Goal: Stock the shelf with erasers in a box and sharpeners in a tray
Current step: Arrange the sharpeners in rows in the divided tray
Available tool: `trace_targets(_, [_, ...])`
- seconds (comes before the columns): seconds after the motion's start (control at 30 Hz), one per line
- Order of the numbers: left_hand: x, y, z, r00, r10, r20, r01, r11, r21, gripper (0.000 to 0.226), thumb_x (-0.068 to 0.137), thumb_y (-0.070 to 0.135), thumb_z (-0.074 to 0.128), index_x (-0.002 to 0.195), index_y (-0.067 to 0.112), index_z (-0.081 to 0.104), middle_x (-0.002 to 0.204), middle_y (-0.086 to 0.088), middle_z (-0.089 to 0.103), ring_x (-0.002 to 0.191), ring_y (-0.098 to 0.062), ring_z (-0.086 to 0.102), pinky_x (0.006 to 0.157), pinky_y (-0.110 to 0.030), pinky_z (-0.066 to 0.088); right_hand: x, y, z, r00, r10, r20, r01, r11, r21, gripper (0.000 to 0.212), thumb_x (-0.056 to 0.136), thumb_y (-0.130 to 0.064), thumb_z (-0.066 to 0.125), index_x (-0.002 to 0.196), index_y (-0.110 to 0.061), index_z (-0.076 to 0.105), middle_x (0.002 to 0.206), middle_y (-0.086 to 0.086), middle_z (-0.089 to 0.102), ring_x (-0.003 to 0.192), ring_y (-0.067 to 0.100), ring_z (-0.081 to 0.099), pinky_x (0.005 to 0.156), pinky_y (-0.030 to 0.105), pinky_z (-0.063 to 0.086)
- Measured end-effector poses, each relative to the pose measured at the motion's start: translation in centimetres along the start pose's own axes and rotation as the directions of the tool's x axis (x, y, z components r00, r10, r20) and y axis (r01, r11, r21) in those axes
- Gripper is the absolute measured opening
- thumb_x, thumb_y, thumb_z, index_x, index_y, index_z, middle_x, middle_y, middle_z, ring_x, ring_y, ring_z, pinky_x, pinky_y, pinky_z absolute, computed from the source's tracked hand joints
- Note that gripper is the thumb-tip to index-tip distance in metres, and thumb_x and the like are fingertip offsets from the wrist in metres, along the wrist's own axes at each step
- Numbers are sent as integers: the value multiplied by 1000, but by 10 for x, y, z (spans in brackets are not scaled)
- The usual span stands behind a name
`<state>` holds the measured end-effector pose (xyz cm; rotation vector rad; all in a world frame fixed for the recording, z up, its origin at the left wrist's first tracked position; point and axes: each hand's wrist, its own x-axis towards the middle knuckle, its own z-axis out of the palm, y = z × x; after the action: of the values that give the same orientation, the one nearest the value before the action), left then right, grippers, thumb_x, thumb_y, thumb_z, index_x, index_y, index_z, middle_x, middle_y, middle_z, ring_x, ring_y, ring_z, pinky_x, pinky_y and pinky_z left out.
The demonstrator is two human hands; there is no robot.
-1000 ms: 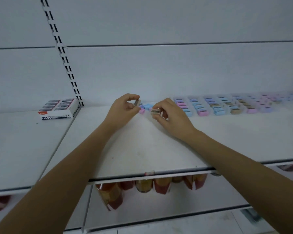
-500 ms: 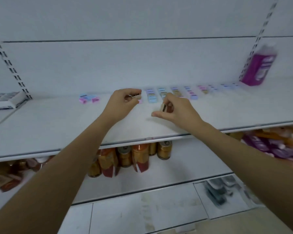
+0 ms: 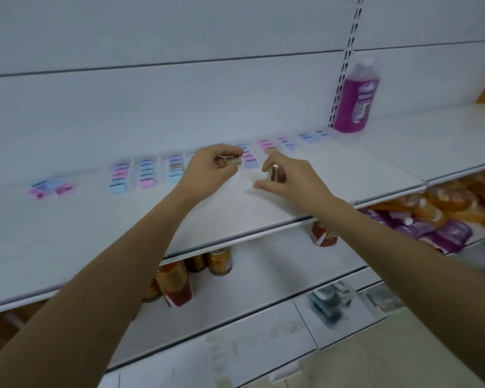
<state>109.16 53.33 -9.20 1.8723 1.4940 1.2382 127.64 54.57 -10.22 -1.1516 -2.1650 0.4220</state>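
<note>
Silver sharpener [image 3: 230, 159]: pinched at the curled fingertips of left hand [image 3: 210, 172], above the shelf [image 3: 95, 233], just in front of the pastel rows.
Second sharpener [image 3: 275, 173]: upright, held among the bent fingers of right hand [image 3: 297, 180], thumb reaching leftward.
Pastel rows [image 3: 147, 175]: pink, blue and purple sharpeners in columns along the shelf's back, partly hidden behind both hands.
Loose sharpeners [image 3: 51, 187]: small pink-and-blue cluster, well left of the rows.
Purple bottle [image 3: 356, 99]: upright, far right.
Cans [image 3: 219, 261]: lower shelf, beneath the arms.
</note>
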Motion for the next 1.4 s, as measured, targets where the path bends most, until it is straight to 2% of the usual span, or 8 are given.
trace_targets(0.23, [55,-5,38,999,32,44,-30,999,-43,28,83,-1,59,97,23,63,94,-7,66,79,-16,59,82,-26,49,15,48,-29,990,132,-39,-134,989,-61,48,65,-49,75,79,-14,45,61,-15,53,59,0,48,54,13,35])
trace_targets(0.43, [87,1,71,994,65,91,-66,998,11,29,83,2,59,94,28,62,101,-16,68,67,-12,51,80,-33,50,31,91,-49,992,107,-68,-110,993,-43,39,70,-43,74,80,-15,48,63,-7,53,54,4,48,55,21,37])
trace_targets(0.63, [124,9,99,1000,30,0,-30,999,19,24,83,3,60,102,18,67,83,-5,66,55,2,48,79,-29,50,75,139,-78,997,55,-52,-49,992,114,24,77,-18,73,90,-20,54,74,4,58,50,6,60,60,18,49])
trace_targets(0.83, [150,17,133,992,12,-126,3,993,118,23,86,7,60,106,14,66,109,-8,61,71,-6,52,83,-22,46,118,191,-102,991,56,-119,-44,994,102,31,82,-12,67,112,-10,60,106,9,59,77,8,61,69,10,41])
trace_targets(0.97, [160,20,153,984,5,-178,23,988,156,22,86,8,60,106,13,66,105,-4,60,75,-7,54,82,-20,45,127,204,-105,998,-7,-56,15,988,153,40,80,-15,69,118,-11,58,89,3,55,77,17,56,75,22,44])
trace_targets(1.1, [167,19,167,991,13,-137,13,981,193,14,84,7,61,97,12,66,96,2,62,78,0,55,79,-14,43,128,220,-97,992,-67,-108,86,980,179,24,78,-7,68,101,-8,61,85,4,58,76,23,62,71,24,46])
trace_targets(1.27, [168,15,175,994,64,-87,-33,948,318,9,80,2,63,87,5,67,89,-3,67,74,-6,54,71,-5,37,129,227,-96,971,-148,-189,163,984,70,42,80,9,52,121,-1,56,114,15,54,94,11,53,87,11,38])
trace_targets(1.4, [166,15,179,996,86,36,-93,892,442,10,77,-2,62,85,3,67,86,-7,65,76,-12,54,69,-2,34,118,230,-94,970,-179,-167,179,984,-13,34,84,1,53,117,-1,59,109,15,58,91,22,59,88,31,48])
